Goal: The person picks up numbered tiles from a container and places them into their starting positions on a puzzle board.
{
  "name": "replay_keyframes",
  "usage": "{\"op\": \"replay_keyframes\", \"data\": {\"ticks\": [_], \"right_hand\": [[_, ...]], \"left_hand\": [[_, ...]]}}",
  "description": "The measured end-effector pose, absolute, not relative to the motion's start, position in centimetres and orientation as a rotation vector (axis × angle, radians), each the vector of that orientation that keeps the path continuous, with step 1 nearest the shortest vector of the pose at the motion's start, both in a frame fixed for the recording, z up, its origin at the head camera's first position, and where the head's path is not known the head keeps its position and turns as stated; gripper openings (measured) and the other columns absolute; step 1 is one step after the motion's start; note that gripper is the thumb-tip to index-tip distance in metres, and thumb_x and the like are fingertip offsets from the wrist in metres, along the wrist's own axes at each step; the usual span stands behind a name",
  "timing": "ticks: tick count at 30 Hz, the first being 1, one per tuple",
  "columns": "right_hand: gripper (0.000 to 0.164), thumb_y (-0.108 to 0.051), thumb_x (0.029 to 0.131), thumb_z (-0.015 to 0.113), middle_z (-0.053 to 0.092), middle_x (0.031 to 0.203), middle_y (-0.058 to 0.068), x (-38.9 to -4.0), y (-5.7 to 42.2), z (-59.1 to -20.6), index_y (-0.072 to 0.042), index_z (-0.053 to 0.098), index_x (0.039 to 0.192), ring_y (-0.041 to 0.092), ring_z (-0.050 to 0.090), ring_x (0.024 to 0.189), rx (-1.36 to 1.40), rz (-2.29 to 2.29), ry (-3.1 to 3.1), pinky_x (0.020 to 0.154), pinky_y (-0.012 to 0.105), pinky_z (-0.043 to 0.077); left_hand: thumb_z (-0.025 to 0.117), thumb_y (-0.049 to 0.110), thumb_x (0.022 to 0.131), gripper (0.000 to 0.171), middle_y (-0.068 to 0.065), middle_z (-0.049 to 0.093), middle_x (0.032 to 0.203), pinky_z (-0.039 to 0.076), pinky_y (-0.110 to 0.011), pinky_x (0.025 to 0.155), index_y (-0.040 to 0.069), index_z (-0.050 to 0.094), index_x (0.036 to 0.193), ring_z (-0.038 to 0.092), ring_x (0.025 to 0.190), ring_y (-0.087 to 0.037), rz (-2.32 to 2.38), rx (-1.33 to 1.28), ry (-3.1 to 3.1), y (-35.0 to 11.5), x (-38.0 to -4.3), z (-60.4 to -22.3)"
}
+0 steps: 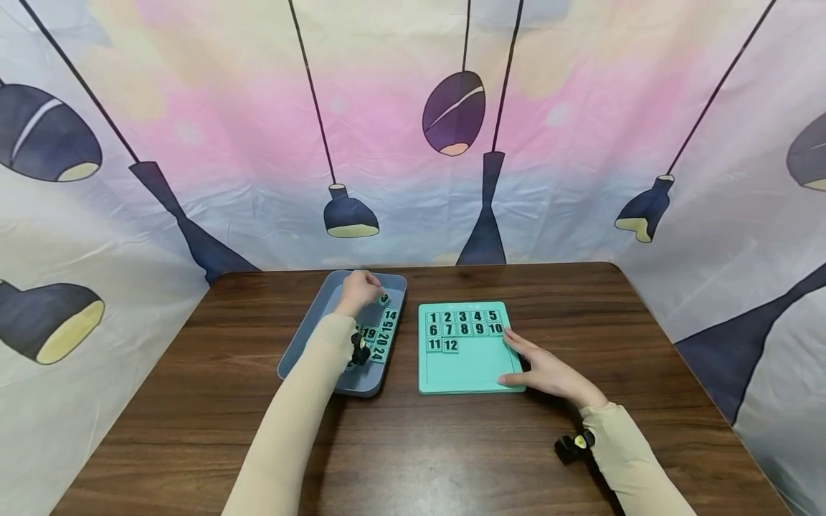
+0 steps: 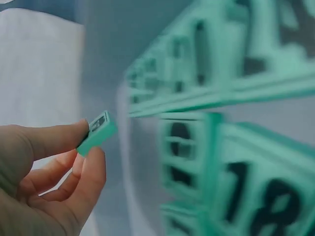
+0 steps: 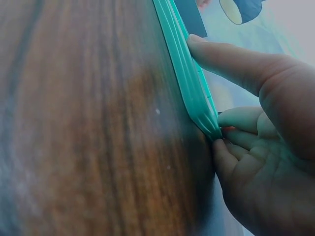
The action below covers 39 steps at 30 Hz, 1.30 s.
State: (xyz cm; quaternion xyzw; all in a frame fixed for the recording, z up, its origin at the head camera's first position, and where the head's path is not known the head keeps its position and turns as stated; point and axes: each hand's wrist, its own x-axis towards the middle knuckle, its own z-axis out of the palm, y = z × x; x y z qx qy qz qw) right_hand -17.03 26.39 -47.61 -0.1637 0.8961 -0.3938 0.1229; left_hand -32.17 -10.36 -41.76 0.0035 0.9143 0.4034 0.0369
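- Number board (image 1: 474, 374), mint green, lies flat on the table (image 1: 445, 459), just right of the middle as I look over the person's shoulder.
- On its right edge rests the right hand (image 1: 548, 371), thumb spread away from the fingers, touching the rim near the close corner. Light, steady contact seems right to me: enough to stop a slide, with no tilting.
- Tiles 1 to 12 sit upright in rows of five, the third row ending at tile 12 (image 1: 450, 345). I'd take that row as the guide for squaring the next piece, and keep the thumb off the bare space beside it.
- Left of the board, apart from it, stands the blue-grey tray (image 1: 361, 391), with 14, 15, 20 and 24 lined along its right side and 19 beside them.
- Over the tray's far part, the left hand (image 1: 358, 292) pinches one small tile (image 2: 102, 134) between thumb and fingertip. I can't read its number surely. Best to check it, lift it clear of the rim and turn its digits upright before lowering it flat.
- Beyond hangs the lamp-patterned cloth (image 1: 400, 93).
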Motion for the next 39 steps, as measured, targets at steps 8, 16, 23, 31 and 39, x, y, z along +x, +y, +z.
{"op": "replay_keyframes", "data": {"ticks": [8, 16, 23, 31, 39], "right_hand": [[0.100, -0.047, 0.087, 0.077, 0.014, 0.167, 0.013, -17.1, 26.4, -47.8, -0.005, 0.022, 0.160, 0.039, 0.015, 0.151, -0.479, -1.149, 2.609, 0.114, 0.061, 0.027], [0.100, -0.047, 0.088, 0.077, 0.014, 0.167, 0.013, -17.3, 26.2, -47.9, -0.005, 0.021, 0.160, 0.039, 0.016, 0.151, -0.484, -1.153, 2.600, 0.114, 0.060, 0.027], [0.099, -0.047, 0.089, 0.076, 0.013, 0.167, 0.016, -17.3, 26.3, -47.8, -0.002, 0.022, 0.159, 0.042, 0.015, 0.151, -0.481, -1.124, 2.617, 0.114, 0.063, 0.025], [0.099, -0.047, 0.089, 0.076, 0.013, 0.167, 0.016, -17.2, 26.5, -47.8, -0.003, 0.023, 0.159, 0.043, 0.015, 0.150, -0.495, -1.116, 2.622, 0.113, 0.063, 0.026], [0.099, -0.047, 0.089, 0.076, 0.013, 0.167, 0.017, -17.3, 26.5, -47.8, -0.002, 0.022, 0.159, 0.043, 0.016, 0.150, -0.497, -1.131, 2.618, 0.113, 0.063, 0.026]], "left_hand": [[0.063, 0.007, 0.099, 0.032, -0.024, 0.061, 0.128, 0.052, -0.047, 0.096, -0.006, 0.063, 0.128, 0.066, 0.106, -0.039, 1.605, 0.187, 2.519, -8.4, -31.0, -38.1], [0.066, 0.009, 0.099, 0.024, -0.016, 0.067, 0.109, 0.056, -0.046, 0.089, 0.000, 0.070, 0.120, 0.067, 0.100, -0.039, 1.564, 0.409, 2.410, -2.8, -28.0, -38.3], [0.068, 0.011, 0.097, 0.015, -0.011, 0.068, 0.092, 0.059, -0.042, 0.078, 0.001, 0.072, 0.108, 0.071, 0.084, -0.034, 1.385, 0.549, 2.424, 0.4, -25.4, -41.3], [0.066, 0.007, 0.097, 0.006, -0.006, 0.068, 0.080, 0.049, -0.028, 0.057, 0.004, 0.071, 0.095, 0.064, 0.065, -0.019, 1.149, 0.676, 2.586, 1.8, -24.1, -44.0], [0.066, 0.005, 0.096, 0.008, 0.000, 0.064, 0.078, 0.043, -0.026, 0.059, 0.008, 0.069, 0.089, 0.053, 0.061, -0.011, 1.007, 0.777, 2.665, 1.9, -23.9, -44.2]]}}
